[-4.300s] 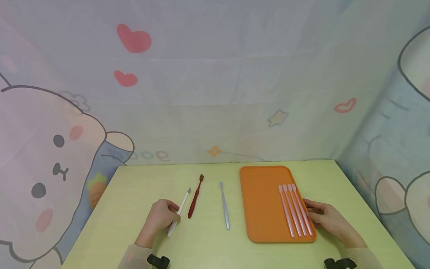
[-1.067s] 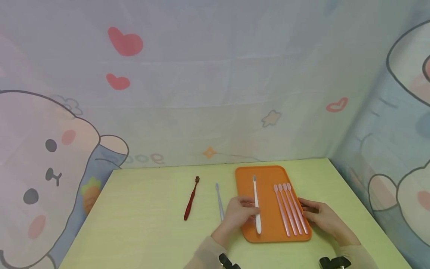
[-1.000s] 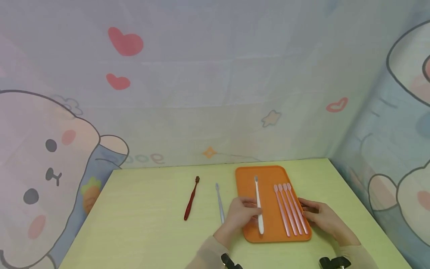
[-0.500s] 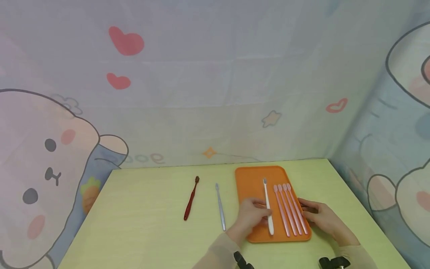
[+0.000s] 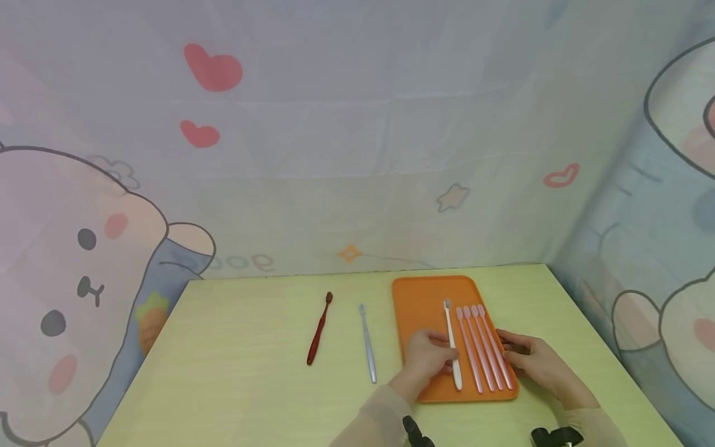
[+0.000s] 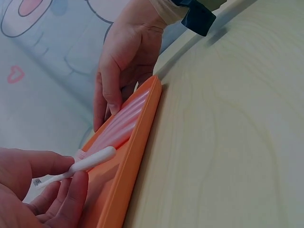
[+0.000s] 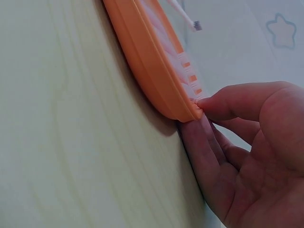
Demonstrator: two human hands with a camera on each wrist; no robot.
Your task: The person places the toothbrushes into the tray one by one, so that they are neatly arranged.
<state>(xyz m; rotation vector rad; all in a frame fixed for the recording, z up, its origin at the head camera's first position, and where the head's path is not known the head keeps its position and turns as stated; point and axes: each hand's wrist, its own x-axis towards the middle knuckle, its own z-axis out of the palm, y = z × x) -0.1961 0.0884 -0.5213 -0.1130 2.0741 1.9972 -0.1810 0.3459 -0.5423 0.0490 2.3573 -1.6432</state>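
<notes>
Two toothbrushes lie on the worktop, left of the tray. Four brushes lie in it, right of the held brush.

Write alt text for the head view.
Left hand pinches a white toothbrush over an orange rectangular tray with four pink toothbrushes; right hand holds the tray's edge. A red toothbrush and blue toothbrush lie on the yellow table.

A white brush is pinched by the left hand above an orange tray. Pink brushes are laid side by side on the tray's right part, where its edge is gripped by the right hand. The table is seen along the tray's near side.
</notes>
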